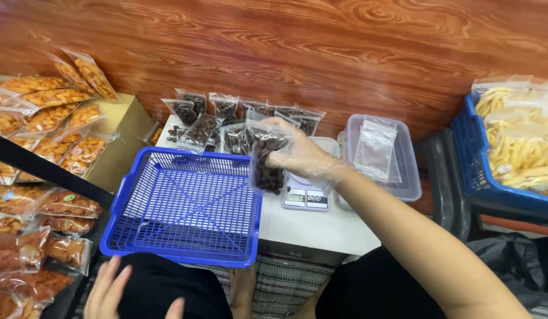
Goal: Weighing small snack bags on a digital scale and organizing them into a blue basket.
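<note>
left hand (108, 289): bare, fingers spread loose, holding nothing, just parked over the dark lap at the bottom edge, below the basket's near-left corner.
blue basket (132, 189): mesh plastic tray, nothing in it, sitting half on the white desk (321, 227), half out over the lap.
bag of dark snacks (267, 162): clear pouch hanging upright, long axis pretty much vertical, dark pieces settled at the bottom. It sits right at the basket's far-right corner, so the basket lies down and to the left of it.
right hand (300, 156): thin clear glove on, grip closed on the pouch's top edge, pinching it from the right side. Way nearer the bag than the other hand.
digital scale (305, 195): just right of the hanging bag, under the wrist.
clear tub (404, 177): further right, empty pouches lying in it.
</note>
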